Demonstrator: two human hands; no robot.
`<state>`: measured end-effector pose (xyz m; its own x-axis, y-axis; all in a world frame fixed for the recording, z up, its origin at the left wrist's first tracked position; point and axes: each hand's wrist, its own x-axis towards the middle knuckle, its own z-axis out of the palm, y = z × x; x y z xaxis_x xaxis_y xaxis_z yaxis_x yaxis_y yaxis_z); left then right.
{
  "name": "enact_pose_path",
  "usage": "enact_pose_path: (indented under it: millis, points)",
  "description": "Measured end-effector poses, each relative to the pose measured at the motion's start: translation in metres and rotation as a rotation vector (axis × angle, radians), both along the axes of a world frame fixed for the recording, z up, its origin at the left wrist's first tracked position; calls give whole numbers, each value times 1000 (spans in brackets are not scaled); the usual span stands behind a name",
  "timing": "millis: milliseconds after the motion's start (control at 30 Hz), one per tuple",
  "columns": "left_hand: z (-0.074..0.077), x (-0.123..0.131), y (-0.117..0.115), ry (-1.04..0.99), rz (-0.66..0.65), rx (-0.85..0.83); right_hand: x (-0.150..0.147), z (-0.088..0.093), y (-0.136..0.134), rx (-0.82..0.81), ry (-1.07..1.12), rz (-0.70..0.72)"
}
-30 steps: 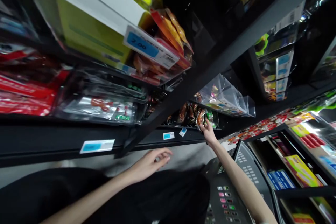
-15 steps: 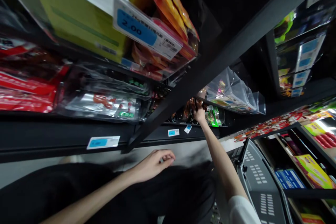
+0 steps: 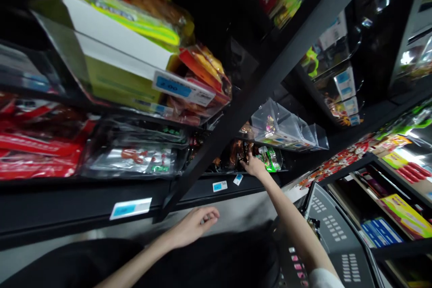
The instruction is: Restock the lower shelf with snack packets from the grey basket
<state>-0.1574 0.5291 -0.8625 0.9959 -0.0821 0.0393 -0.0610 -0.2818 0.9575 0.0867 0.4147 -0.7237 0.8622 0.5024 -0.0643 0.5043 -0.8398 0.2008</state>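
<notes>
My right hand is stretched out to the bottom shelf with its thumb and fingers spread. Its fingertips are at dark brown shiny packets; whether they touch is unclear. Just right of this hand lie green and white packets. Holding nothing, my left hand hovers over my dark-clothed legs, in front of the shelf edge, fingers loosely bent and thumb apart.
A black slanted post crosses before the shelves. Red bags and a silver packet lie left. Clear plastic bins overhang my right hand. A grey shopping basket stands beside my right arm.
My right hand has drawn back slightly from among the brown packets, and its fingers have spread. The view has shifted, so the shelves sit lower in it. My left hand keeps its bent pose.
</notes>
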Motion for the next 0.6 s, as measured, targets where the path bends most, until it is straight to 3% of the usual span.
enact_pose_path:
  millis: [133, 300, 433, 600]
  points:
    - [6, -3, 3, 22, 18, 17, -36, 42, -34, -84, -22, 192]
    - [-6, -1, -1, -12, 36, 19, -70, 95, -98, 5, 294, 382]
    - [-11, 1, -1, -5, 45, 36, -80, 122, -161, 210, 206, 311]
    - [-26, 5, 3, 22, 57, 82, -71, 136, -245, 383, 78, 130]
